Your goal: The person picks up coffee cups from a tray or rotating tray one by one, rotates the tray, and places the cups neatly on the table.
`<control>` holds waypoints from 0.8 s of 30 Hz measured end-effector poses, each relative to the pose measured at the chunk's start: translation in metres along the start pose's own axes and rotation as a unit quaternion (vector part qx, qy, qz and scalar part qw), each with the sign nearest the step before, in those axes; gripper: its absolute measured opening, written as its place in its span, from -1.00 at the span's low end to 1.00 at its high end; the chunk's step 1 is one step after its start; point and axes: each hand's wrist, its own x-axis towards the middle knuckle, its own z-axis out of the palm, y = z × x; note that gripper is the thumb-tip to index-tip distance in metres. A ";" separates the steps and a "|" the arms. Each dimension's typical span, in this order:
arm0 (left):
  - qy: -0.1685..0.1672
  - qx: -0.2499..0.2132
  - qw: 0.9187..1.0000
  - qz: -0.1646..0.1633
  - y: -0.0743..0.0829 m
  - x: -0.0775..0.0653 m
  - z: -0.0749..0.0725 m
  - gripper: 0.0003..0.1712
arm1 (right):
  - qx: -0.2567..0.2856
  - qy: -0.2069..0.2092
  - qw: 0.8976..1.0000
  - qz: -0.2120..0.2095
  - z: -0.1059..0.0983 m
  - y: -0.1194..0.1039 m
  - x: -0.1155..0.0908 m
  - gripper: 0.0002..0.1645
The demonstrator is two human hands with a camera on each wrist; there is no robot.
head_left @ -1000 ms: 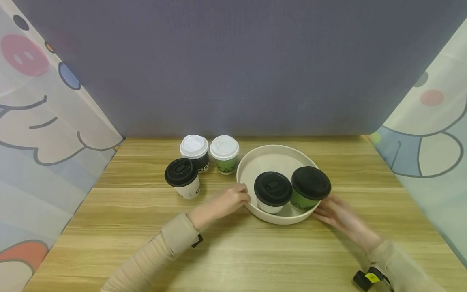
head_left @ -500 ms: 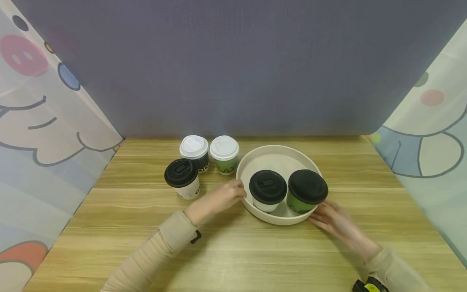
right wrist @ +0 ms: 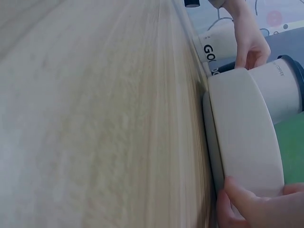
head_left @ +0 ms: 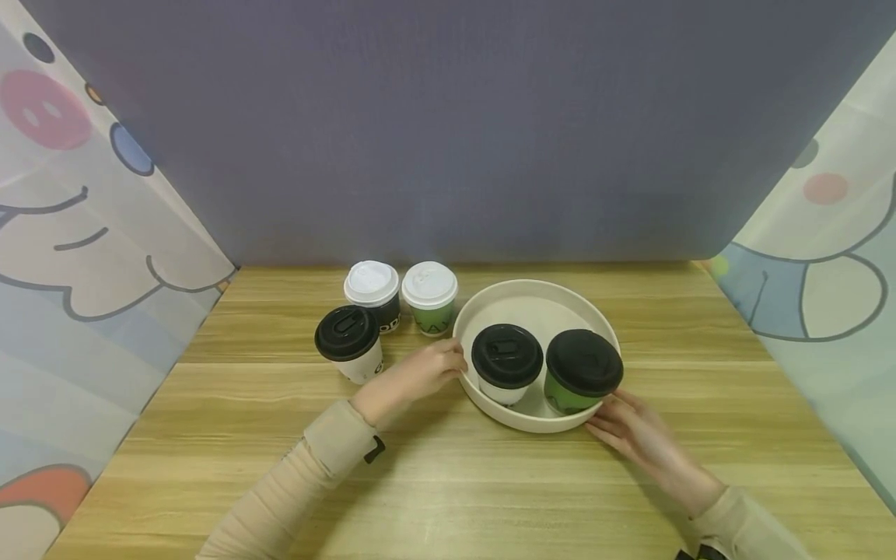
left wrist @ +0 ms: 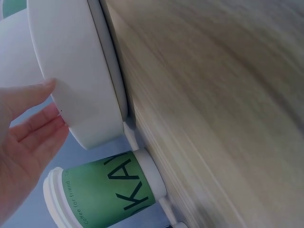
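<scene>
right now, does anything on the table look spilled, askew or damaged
Nothing looks spilled or damaged. The one mild oddity: in the round cream tray, the white paper cup with a black lid and the green paper cup with a black lid both sit towards the near rim, leaving the far side bare.

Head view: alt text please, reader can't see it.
A person's left hand and right hand hold a round cream tray, one at its left edge, one at its near right, on a wooden table. In it stand a white cup and a green cup, both black-lidded. Three more lidded cups stand to the tray's left.
</scene>
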 end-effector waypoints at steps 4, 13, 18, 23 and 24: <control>-0.004 -0.001 1.000 -0.006 -0.001 -0.001 -0.001 -0.94 | -0.003 0.002 1.000 0.001 0.001 0.001 -0.001 -0.20; 0.016 0.033 0.999 -0.001 0.009 -0.004 0.004 -0.89 | 0.052 -0.036 0.997 -0.040 -0.011 0.002 0.004 -0.57; 0.011 0.018 1.000 0.000 0.017 -0.007 0.006 -0.87 | 0.066 -0.066 0.994 -0.054 -0.024 -0.004 0.014 -0.74; 0.017 0.017 1.000 0.001 0.022 -0.009 0.008 -0.88 | 0.056 -0.070 0.995 -0.046 -0.034 -0.012 0.023 -0.68; 0.018 0.018 1.000 0.001 0.023 -0.009 0.009 -0.88 | 0.055 -0.069 0.995 -0.044 -0.036 -0.013 0.025 -0.68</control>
